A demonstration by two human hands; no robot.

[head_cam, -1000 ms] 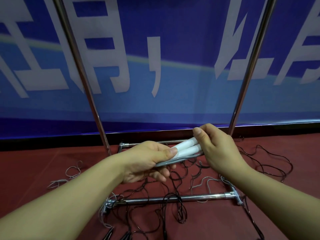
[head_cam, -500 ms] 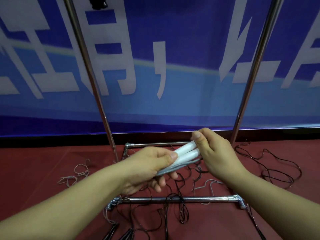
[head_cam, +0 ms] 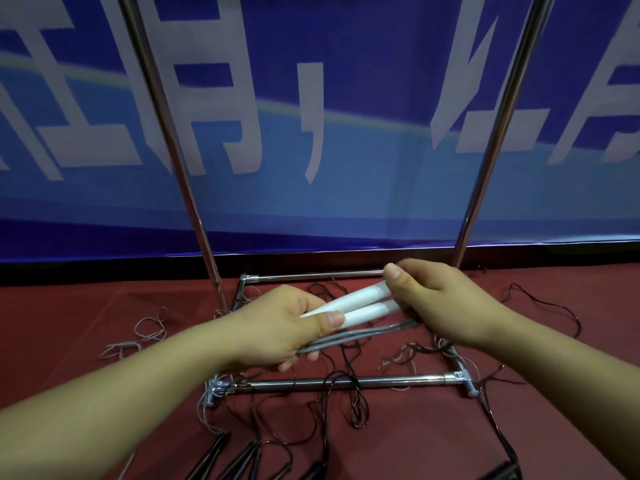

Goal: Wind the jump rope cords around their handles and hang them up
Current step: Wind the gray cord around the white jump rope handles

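Note:
Two white jump rope handles [head_cam: 360, 304] lie side by side between my hands, above the rack's base. My left hand [head_cam: 284, 327] grips their near end, thumb pressed on the lower handle. My right hand [head_cam: 440, 303] pinches their far end, thumb on top. Several strands of grey cord [head_cam: 353, 337] run along under the handles from my left fingers to my right hand. How the cord ends inside either hand is hidden.
A chrome rack has two upright poles [head_cam: 166, 140] [head_cam: 498, 133] and a rectangular base frame [head_cam: 346, 382] on the red floor. Loose dark cords [head_cam: 346, 407] and black handles [head_cam: 211, 457] lie over it. A grey cord [head_cam: 145, 332] lies left. Blue banner behind.
The view has shifted down and closer. The handles stay held between both hands, and the grey cord strands now lie drawn out straighter beneath them.

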